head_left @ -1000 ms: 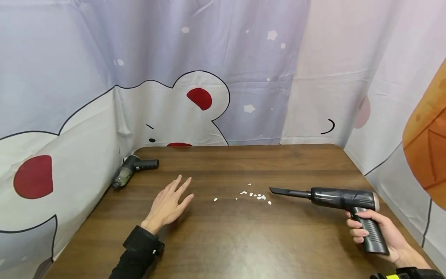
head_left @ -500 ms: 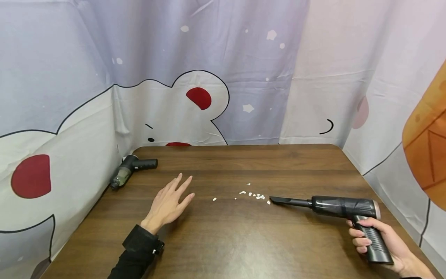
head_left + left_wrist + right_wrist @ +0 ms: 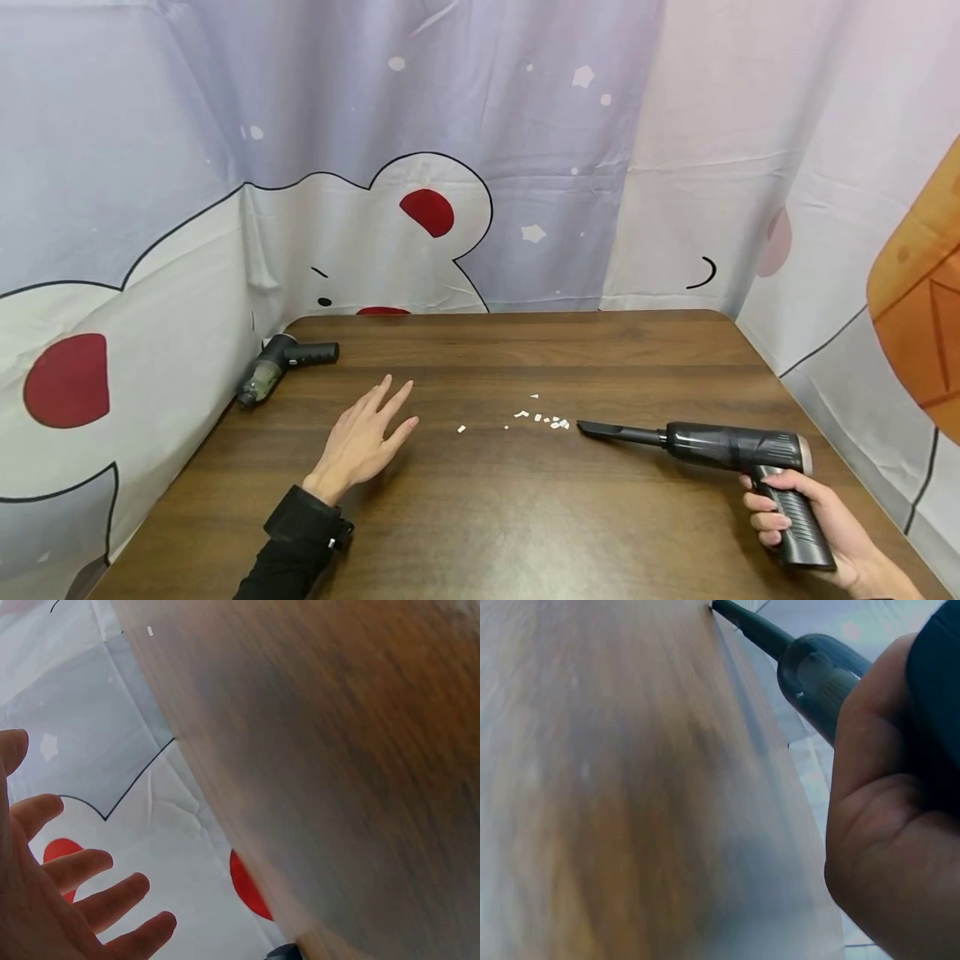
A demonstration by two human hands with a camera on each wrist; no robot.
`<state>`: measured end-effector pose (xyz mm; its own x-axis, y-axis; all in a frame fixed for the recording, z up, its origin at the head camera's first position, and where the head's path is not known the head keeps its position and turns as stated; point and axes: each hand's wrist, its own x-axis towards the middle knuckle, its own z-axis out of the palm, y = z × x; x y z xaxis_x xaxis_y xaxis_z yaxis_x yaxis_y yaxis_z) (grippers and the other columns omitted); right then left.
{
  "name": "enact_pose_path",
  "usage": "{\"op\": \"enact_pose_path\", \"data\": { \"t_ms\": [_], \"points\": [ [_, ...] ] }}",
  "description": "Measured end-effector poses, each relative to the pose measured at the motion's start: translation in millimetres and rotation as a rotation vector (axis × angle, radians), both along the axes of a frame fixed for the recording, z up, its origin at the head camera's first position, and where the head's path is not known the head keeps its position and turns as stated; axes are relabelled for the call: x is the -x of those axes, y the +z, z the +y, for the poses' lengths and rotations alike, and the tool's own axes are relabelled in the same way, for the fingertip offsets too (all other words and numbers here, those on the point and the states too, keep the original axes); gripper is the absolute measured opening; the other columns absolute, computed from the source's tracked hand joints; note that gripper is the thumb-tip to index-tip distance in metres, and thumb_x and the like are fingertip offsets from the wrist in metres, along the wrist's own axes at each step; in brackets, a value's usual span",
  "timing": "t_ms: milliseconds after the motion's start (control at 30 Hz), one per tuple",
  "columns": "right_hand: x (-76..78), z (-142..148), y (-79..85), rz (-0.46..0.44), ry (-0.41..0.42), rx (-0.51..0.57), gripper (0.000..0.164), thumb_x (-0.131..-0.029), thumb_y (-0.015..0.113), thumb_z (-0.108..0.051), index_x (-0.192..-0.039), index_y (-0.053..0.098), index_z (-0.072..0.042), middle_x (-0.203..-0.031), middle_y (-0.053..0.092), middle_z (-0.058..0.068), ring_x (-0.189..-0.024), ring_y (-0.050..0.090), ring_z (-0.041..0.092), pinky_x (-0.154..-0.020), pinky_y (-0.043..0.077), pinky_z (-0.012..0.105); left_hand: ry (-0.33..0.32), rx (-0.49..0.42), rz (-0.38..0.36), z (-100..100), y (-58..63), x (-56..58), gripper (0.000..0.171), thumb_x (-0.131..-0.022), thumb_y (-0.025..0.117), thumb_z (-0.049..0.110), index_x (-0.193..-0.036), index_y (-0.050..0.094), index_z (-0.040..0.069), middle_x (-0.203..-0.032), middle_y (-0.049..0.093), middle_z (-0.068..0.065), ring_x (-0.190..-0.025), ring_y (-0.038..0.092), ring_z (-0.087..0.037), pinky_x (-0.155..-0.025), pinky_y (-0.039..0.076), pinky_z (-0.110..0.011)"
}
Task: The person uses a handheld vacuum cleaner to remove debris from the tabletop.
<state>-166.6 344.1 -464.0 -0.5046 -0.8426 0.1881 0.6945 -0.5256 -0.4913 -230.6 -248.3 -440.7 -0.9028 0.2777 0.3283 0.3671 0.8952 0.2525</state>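
My right hand [image 3: 813, 525] grips the handle of a black handheld vacuum [image 3: 731, 446], its fingers curled round the grip. The vacuum's long narrow nozzle [image 3: 618, 432] points left, its tip right beside a scatter of small white paper scraps [image 3: 557, 422] on the wooden table. One lone scrap [image 3: 461, 429] lies farther left. My left hand [image 3: 358, 442] is held over the table at the left, fingers spread and holding nothing; its spread fingers also show in the left wrist view. In the right wrist view, the fist [image 3: 885, 810] wraps the handle, with the nozzle reaching away at the top.
A second handheld device [image 3: 273, 367], black with a clear section, lies at the table's far left corner. Printed curtains [image 3: 555, 242] hang close behind the table [image 3: 480, 517] and along both sides.
The vacuum first came down toward the table, then shifted slightly left. The scrap nearest its nozzle has gone from view. My left hand stays in place.
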Motion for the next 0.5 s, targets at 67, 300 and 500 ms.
{"op": "enact_pose_path", "data": {
  "t_ms": [67,300,500],
  "points": [
    [2.2,-3,0.3,0.001,-0.004,0.004,0.045,-0.107,0.014,-0.019,-0.133,0.047,-0.005,-0.103,0.043,0.0,-0.087,0.035,0.009,-0.093,0.042,0.026,0.001,-0.003,0.006,-1,0.0,-0.4,0.061,-0.104,0.053,0.047,-0.157,0.042,0.019,-0.159,0.035,-0.023,-0.139,0.042,-0.046,-0.103,0.039,-0.066],
    [8.0,-12,0.0,-0.006,0.003,-0.003,0.044,-0.106,0.015,-0.019,-0.131,0.049,-0.005,-0.102,0.044,0.0,-0.086,0.035,0.009,-0.092,0.043,0.025,0.009,-0.009,0.015,-4,-0.3,-3.2,0.06,-0.104,0.053,0.047,-0.156,0.043,0.018,-0.159,0.036,-0.023,-0.138,0.043,-0.046,-0.103,0.039,-0.065],
    [10.4,-14,-1.4,-0.004,0.014,-0.002,0.047,-0.106,0.013,-0.019,-0.131,0.049,-0.004,-0.103,0.045,0.0,-0.086,0.035,0.009,-0.092,0.043,0.026,0.011,-0.019,0.02,-7,-1.1,-5.4,0.06,-0.104,0.054,0.045,-0.155,0.045,0.016,-0.159,0.036,-0.024,-0.138,0.043,-0.046,-0.103,0.039,-0.065]
  ]
}}
